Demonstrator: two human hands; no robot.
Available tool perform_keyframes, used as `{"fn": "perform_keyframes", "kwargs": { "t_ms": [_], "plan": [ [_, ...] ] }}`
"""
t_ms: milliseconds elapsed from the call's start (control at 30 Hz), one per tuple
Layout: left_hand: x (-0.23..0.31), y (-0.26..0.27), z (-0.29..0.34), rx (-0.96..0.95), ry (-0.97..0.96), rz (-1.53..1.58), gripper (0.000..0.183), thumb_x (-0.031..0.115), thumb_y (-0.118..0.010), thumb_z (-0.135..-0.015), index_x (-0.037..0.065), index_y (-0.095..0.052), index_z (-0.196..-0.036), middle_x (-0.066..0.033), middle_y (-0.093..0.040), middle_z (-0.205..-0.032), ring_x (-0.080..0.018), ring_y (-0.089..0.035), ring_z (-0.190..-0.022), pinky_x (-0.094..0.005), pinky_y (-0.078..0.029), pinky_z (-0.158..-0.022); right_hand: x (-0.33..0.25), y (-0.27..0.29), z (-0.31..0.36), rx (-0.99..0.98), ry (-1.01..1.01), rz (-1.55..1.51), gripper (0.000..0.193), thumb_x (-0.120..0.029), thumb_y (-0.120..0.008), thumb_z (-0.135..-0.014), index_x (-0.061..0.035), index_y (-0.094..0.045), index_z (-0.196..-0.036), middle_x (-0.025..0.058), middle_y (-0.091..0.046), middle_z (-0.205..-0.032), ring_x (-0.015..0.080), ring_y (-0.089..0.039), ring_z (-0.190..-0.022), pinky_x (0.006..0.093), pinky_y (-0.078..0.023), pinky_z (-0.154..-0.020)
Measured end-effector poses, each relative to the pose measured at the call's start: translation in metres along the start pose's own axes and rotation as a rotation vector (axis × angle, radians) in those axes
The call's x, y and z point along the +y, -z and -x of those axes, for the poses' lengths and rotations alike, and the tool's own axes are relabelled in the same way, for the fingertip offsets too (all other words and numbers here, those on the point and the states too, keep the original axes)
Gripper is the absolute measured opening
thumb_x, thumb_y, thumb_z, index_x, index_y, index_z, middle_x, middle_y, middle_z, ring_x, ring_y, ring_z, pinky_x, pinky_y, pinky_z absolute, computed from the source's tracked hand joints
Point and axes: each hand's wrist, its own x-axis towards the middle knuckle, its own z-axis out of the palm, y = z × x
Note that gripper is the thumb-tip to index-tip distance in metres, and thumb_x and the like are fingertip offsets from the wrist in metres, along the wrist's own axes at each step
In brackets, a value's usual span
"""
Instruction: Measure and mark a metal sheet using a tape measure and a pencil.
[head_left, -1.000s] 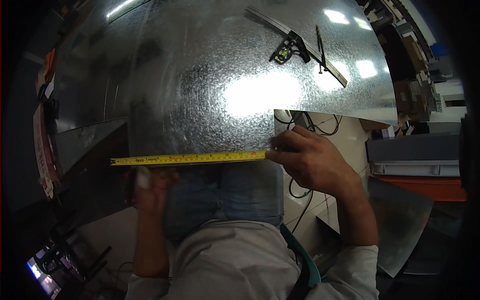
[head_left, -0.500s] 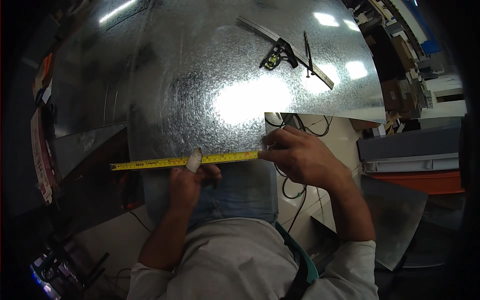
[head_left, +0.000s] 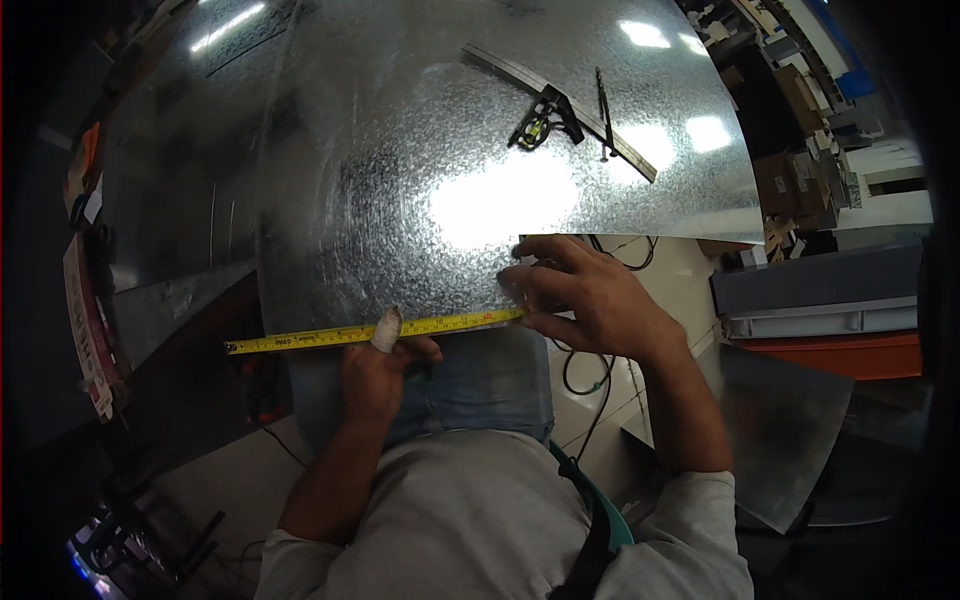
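Observation:
A yellow tape measure (head_left: 445, 324) lies across the near edge of a shiny galvanised metal sheet (head_left: 350, 180), its left end sticking out past the sheet. My left hand (head_left: 375, 380) is closed on the tape and sheet edge, its white-wrapped thumb on top and fingers underneath. At the tape's right end, by the sheet's cut-out corner, is my right hand (head_left: 610, 305). Its fingers are spread, with the fingertips at the sheet's side edge and the thumb beside the tape. Whatever lies under that palm is hidden.
Farther back on the sheet lie a combination square (head_left: 545, 105) and a thin dark pointed tool (head_left: 605, 110). Black cables (head_left: 575, 380) run over the tiled floor at right. Beyond them are a grey bin (head_left: 815, 285), an orange one (head_left: 830, 355) and a loose metal sheet (head_left: 780, 430).
My right hand's fingers have opened from a pinch at the tape's end and spread farther up the sheet's side edge. My left hand keeps its hold on the tape.

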Motion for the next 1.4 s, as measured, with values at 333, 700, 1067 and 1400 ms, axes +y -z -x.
{"fn": "perform_keyframes", "kwargs": {
  "t_ms": [333, 700, 1067, 1400],
  "plan": [
    [-0.002, 0.003, -0.001, -0.001, 0.016, -0.017, 0.045, 0.037, -0.062, -0.099, -0.008, -0.066, -0.093, -0.0198, -0.07, -0.077, -0.0292, -0.07, -0.07, -0.0403, -0.057, -0.068, 0.057, 0.03, -0.027, 0.564, -0.274, -0.095, 0.022, -0.009, -0.074, -0.086, -0.0018, -0.07, -0.107, 0.0129, -0.071, -0.095, 0.0246, -0.07, -0.083, 0.035, -0.055, -0.076],
    [-0.006, 0.007, -0.003, -0.086, 0.046, 0.082, 0.033, 0.027, -0.062, -0.098, -0.005, -0.061, -0.108, -0.0185, -0.069, -0.079, -0.0291, -0.07, -0.075, -0.0398, -0.058, -0.073, 0.18, 0.057, -0.08, 0.376, -0.818, -0.034, 0.046, -0.039, -0.071, -0.08, 0.006, -0.074, -0.092, 0.0223, -0.074, -0.083, 0.0301, -0.075, -0.078, 0.04, -0.058, -0.074],
    [-0.009, 0.009, -0.005, -0.169, 0.032, 0.18, 0.033, 0.031, -0.063, -0.099, -0.001, -0.063, -0.107, -0.0136, -0.069, -0.084, -0.0208, -0.07, -0.073, -0.035, -0.058, -0.068, 0.206, 0.06, -0.074, 0.399, -0.755, 0.069, 0.03, -0.025, -0.068, -0.082, 0.0029, -0.072, -0.092, 0.0165, -0.072, -0.079, 0.0236, -0.07, -0.068, 0.0361, -0.055, -0.068],
    [-0.009, 0.007, -0.006, -0.157, 0.086, 0.219, 0.033, 0.032, -0.063, -0.1, -0.001, -0.064, -0.101, -0.0122, -0.07, -0.079, -0.0187, -0.069, -0.071, -0.0329, -0.057, -0.068, 0.114, 0.086, -0.1, 0.723, -0.406, -0.518, 0.038, -0.011, -0.054, -0.093, 0.0023, -0.062, -0.128, 0.0002, -0.055, -0.076, 0.0076, -0.054, -0.067, 0.0238, -0.044, -0.059]
  ]
}}
